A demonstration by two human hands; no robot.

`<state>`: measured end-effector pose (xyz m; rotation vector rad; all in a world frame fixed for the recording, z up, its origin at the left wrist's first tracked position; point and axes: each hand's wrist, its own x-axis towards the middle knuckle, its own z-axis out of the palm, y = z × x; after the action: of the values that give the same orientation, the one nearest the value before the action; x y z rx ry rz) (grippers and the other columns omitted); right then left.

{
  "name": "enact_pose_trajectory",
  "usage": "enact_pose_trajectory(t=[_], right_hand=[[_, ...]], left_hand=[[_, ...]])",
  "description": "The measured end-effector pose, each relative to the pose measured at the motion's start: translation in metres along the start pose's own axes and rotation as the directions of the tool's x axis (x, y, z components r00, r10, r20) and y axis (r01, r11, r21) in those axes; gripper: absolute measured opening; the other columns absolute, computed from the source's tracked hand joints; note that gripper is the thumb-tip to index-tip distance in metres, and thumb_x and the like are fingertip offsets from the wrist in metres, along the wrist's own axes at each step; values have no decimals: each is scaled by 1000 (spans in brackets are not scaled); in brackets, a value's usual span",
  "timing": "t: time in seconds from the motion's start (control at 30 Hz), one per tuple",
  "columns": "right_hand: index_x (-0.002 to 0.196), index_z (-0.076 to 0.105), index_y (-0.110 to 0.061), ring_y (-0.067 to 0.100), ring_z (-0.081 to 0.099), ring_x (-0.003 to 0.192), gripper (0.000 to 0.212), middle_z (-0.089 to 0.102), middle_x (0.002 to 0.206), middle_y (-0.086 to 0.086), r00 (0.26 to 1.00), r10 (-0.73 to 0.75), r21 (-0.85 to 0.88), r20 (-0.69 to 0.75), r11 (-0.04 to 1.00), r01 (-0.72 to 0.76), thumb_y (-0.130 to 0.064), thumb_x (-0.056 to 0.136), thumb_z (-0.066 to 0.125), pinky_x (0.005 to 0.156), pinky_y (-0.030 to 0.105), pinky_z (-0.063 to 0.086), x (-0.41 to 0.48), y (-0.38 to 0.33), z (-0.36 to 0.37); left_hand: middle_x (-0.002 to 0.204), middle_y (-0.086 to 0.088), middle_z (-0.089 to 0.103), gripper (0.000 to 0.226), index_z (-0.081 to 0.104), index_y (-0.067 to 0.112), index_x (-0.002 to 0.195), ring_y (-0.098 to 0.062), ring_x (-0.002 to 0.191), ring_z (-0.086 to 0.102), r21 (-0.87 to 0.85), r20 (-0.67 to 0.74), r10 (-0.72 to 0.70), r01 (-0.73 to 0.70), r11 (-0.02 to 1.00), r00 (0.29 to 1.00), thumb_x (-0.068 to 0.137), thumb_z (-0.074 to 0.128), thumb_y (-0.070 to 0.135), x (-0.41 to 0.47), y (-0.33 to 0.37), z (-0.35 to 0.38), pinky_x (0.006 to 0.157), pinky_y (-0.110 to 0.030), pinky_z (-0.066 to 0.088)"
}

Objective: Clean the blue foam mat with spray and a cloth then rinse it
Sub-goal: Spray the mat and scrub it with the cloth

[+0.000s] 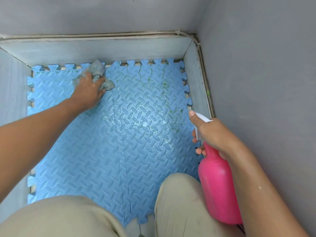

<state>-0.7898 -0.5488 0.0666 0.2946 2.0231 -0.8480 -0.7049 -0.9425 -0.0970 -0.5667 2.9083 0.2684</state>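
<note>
— So how would that blue foam mat (109,151) handle?

— Light and soft, I'd judge, bendy at the interlocking seams, slick where it shines wet. Best lifted by a toothed edge. It lies flat on the floor in the walled corner.

— And the hands?

— The left hand (89,93) presses a grey cloth (99,72) against the far edge. The right hand (212,134) is wrapped round the pink spray bottle (218,185).

— Anything unclear?

— The knees cover the near edge, the nozzle is mostly hidden, and I can't name the green specks (164,84).
</note>
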Motion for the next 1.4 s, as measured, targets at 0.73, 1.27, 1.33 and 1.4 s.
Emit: enact_pose_trajectory(t=[0.73,1.27,1.33,1.4], right_hand=[[122,66,-12,23,54,50,60,60,85,13,999,50,75,15,996,-51,-65,94,58,44,26,47,-9,13,-9],[97,66,-12,21,50,39,56,65,87,14,998,49,68,30,996,-51,-67,92,59,40,22,43,-9,4,-1],[107,67,-14,20,51,41,56,65,89,13,998,55,68,34,996,-57,-67,91,59,40,22,43,-11,3,1],[110,67,-17,18,52,45,52,64,89,12,998,47,70,43,996,-49,-66,92,59,40,22,43,-13,3,1]], left_hand=[[130,-22,51,49,44,27,145,-39,120,48,42,-29,705,-704,709,709,98,53,40,10,223,49,105,-51,40],[123,-24,55,50,56,18,135,-39,110,54,-24,34,775,-775,632,631,89,67,33,-10,226,47,94,-49,49],[136,-25,48,53,45,26,145,-40,121,49,-4,-20,622,-622,783,783,95,59,36,14,215,39,105,-51,42],[147,-27,37,54,36,27,152,-43,130,40,-12,3,386,-386,923,923,101,49,36,47,192,28,112,-50,33]])
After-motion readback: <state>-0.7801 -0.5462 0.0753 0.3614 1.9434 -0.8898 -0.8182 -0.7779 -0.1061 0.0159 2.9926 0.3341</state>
